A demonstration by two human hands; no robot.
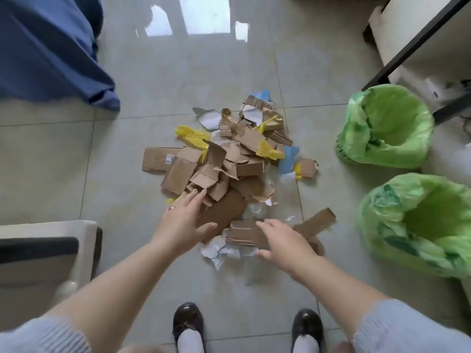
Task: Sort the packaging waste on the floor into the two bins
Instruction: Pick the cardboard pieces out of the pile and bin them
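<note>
- Down on the tiled floor (178,72), mid-scene, lies a heap of packaging waste (229,164): mostly torn brown cardboard, with yellow plastic scraps, blue and white pieces, and some clear film on its right side.
- Left hand (184,220) reaches over the near-left edge of the heap, fingers spread and loosely extended, fingertips touching a folded cardboard piece (204,177); a ring shows on one finger. It grips nothing that I can see.
- Right hand (283,240) hovers palm-down over a flat corrugated cardboard strip (244,233) at the near edge of the heap, fingers spread; whether it touches the strip cannot be told.
- Crumpled white paper (216,250) sits between the two hands, nearest of all the waste.
- A long cardboard strip (316,220) juts out to the right from beside the right hand.
- Two bins lined with green bags stand well to the right of the heap: the far bin (356,133) and the near bin (374,230), both open.
- Black shoes (188,319) stand at the near edge; a blue cloth (46,47) hangs far left.
</note>
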